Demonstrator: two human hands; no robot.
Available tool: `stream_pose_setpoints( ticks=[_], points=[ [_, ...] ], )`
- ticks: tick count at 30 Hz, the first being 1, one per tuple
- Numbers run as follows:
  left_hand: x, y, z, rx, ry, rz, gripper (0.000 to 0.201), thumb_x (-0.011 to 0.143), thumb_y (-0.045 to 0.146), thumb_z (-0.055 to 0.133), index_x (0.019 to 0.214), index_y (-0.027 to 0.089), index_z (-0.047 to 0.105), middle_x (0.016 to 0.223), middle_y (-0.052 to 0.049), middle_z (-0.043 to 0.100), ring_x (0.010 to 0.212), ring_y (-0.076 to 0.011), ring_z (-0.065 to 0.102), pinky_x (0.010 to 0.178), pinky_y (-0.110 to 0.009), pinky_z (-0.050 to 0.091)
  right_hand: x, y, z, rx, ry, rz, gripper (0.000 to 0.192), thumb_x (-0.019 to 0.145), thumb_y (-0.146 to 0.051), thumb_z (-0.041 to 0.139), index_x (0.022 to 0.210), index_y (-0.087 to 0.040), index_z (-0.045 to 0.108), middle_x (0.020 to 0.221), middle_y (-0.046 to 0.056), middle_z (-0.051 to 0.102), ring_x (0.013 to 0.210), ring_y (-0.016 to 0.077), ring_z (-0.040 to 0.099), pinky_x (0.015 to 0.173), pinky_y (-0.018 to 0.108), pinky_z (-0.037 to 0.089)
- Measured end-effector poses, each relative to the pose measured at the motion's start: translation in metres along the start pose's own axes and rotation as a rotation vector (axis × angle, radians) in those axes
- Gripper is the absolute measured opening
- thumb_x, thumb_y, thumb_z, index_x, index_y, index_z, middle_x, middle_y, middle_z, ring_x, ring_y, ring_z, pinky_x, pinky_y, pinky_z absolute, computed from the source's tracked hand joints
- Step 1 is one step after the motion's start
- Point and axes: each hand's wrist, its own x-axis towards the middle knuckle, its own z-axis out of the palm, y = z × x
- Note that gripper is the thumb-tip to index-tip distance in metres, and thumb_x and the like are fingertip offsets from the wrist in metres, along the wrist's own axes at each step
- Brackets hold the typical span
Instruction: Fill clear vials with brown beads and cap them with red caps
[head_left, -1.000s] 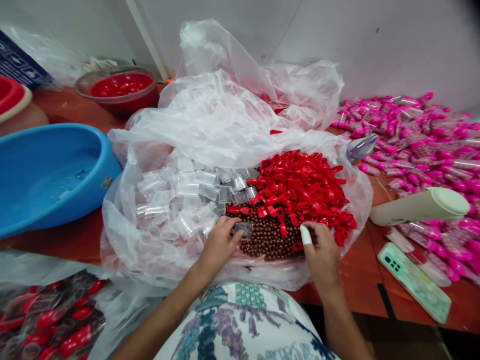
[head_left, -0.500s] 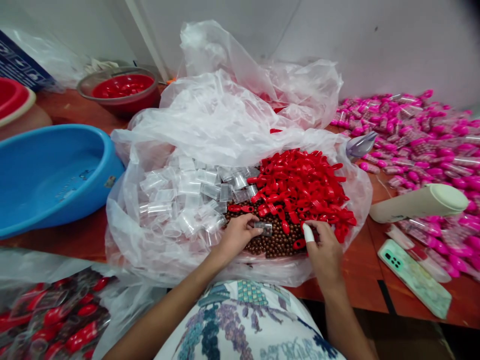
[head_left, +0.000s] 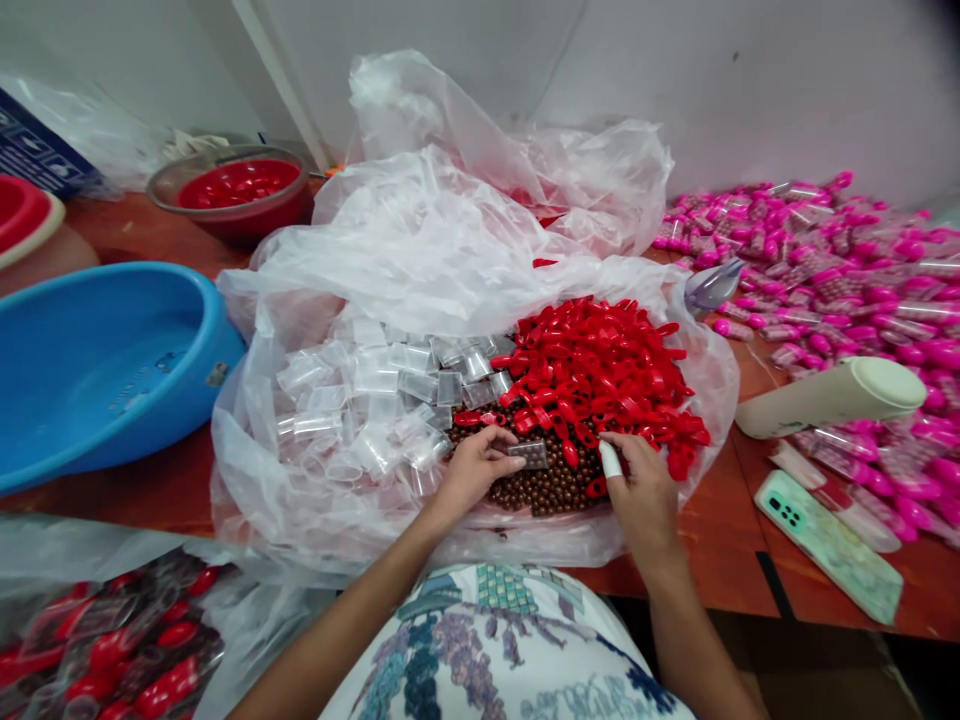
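My left hand (head_left: 480, 468) pinches a short clear plastic tube (head_left: 529, 455) between thumb and fingers, lying sideways just above the brown beads (head_left: 547, 490). At the lower edge of the pile of red plastic caps (head_left: 600, 360) is my right hand (head_left: 641, 485), its fingers curled toward the thumb, which wears a white cover. Whatever sits between those fingertips is hidden among the red pieces. To the left lies a heap of clear plastic tubes (head_left: 375, 390). Tubes, beads and caps all rest on a spread clear plastic bag (head_left: 255, 480).
A blue basin (head_left: 187, 300) stands at left, with a bowl of red pieces (head_left: 232, 205) behind it. Pink-capped filled tubes (head_left: 840, 270) cover the right side. A pale cylinder (head_left: 825, 398) and a phone (head_left: 829, 545) lie nearer. Front left, a bag holds red-capped tubes (head_left: 112, 640).
My right hand has shifted slightly left and up along the edge of the red caps. My left hand keeps the tube almost in place. The whole view has moved a little.
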Motion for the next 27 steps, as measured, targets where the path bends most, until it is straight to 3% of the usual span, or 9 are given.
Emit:
stream_pose_setpoints(
  ticks=[5, 10, 16, 20, 23, 27],
  points=[
    [-0.01, 0.005, -0.004, -0.348, -0.1, -0.138, 0.044, 0.06, 0.023, 0.076, 0.1, 0.016, 0.06, 0.085, -0.002, 0.063, 0.07, -0.0115, 0.06, 0.069, -0.028, 0.049, 0.002, -0.003, 0.003, 0.002, -0.023, -0.033, 0.03, 0.081, -0.015, 0.044, 0.105, -0.022, 0.06, 0.102, 0.006, 0.061, 0.096, 0.0205, 0.054, 0.087, 0.037, 0.042],
    [-0.025, 0.012, -0.006, -0.473, -0.106, -0.225, 0.045, 0.062, 0.02, 0.076, 0.104, 0.015, 0.062, 0.102, -0.006, 0.063, 0.082, -0.0134, 0.06, 0.077, -0.028, 0.05, 0.007, -0.009, 0.014, -0.032, -0.132, -0.169, 0.037, 0.077, -0.009, 0.043, 0.108, -0.022, 0.06, 0.103, 0.004, 0.063, 0.096, 0.02, 0.054, 0.088, 0.035, 0.042],
    [-0.024, 0.008, -0.003, -0.537, -0.062, -0.163, 0.036, 0.063, 0.019, 0.075, 0.095, 0.014, 0.061, 0.096, -0.005, 0.064, 0.083, -0.0135, 0.061, 0.08, -0.029, 0.05, 0.017, -0.023, 0.039, -0.251, -0.119, -0.249, 0.041, 0.081, -0.015, 0.044, 0.121, -0.02, 0.053, 0.109, 0.009, 0.062, 0.096, 0.0252, 0.053, 0.083, 0.039, 0.043],
    [-0.023, 0.004, -0.004, -0.509, -0.093, -0.11, 0.036, 0.065, 0.021, 0.074, 0.097, 0.015, 0.059, 0.097, -0.006, 0.065, 0.086, -0.0148, 0.062, 0.081, -0.03, 0.049, 0.022, -0.025, 0.044, -0.276, -0.131, -0.263, 0.036, 0.083, -0.018, 0.045, 0.118, -0.02, 0.056, 0.105, 0.01, 0.063, 0.095, 0.0258, 0.053, 0.083, 0.04, 0.043],
    [-0.023, 0.002, -0.004, -0.469, -0.09, -0.086, 0.037, 0.066, 0.023, 0.073, 0.099, 0.014, 0.059, 0.097, -0.007, 0.066, 0.087, -0.0156, 0.062, 0.082, -0.03, 0.048, 0.021, -0.023, 0.04, -0.134, -0.11, -0.207, 0.032, 0.085, -0.024, 0.047, 0.114, -0.023, 0.059, 0.103, 0.009, 0.065, 0.096, 0.0248, 0.054, 0.085, 0.042, 0.043],
    [-0.024, 0.002, -0.004, -0.426, -0.119, -0.078, 0.043, 0.067, 0.024, 0.072, 0.106, 0.015, 0.058, 0.106, -0.009, 0.064, 0.093, -0.0179, 0.061, 0.083, -0.031, 0.047, 0.016, -0.025, 0.031, 0.288, -0.102, 0.098, 0.035, 0.084, -0.036, 0.051, 0.116, -0.024, 0.057, 0.112, 0.007, 0.063, 0.101, 0.0228, 0.057, 0.088, 0.042, 0.044]
  ],
)
